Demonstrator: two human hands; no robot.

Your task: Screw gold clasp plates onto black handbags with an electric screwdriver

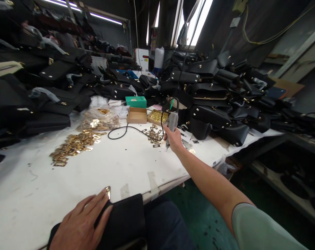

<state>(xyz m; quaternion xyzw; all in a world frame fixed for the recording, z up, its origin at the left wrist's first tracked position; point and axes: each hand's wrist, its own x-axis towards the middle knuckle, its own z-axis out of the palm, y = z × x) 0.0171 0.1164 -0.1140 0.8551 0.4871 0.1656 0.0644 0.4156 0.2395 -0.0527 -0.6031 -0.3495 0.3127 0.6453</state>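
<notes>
My right hand is closed around a grey electric screwdriver, its tip pointing down over the white table and its black cable trailing from the top. Small flat metal plates with slots lie scattered just left of it. At the near table edge my left hand grips a black bag, fingers stretched along it and thumb apart on its surface. A shiny gold plate shows at the fingertips, on the bag's edge. The underside of the bag is hidden.
Gold fittings lie heaped on the left of the table, before a plastic bag of fittings. Behind stand an open cardboard box, a green box and a tray of small brass pieces. Black bags pile up on both sides.
</notes>
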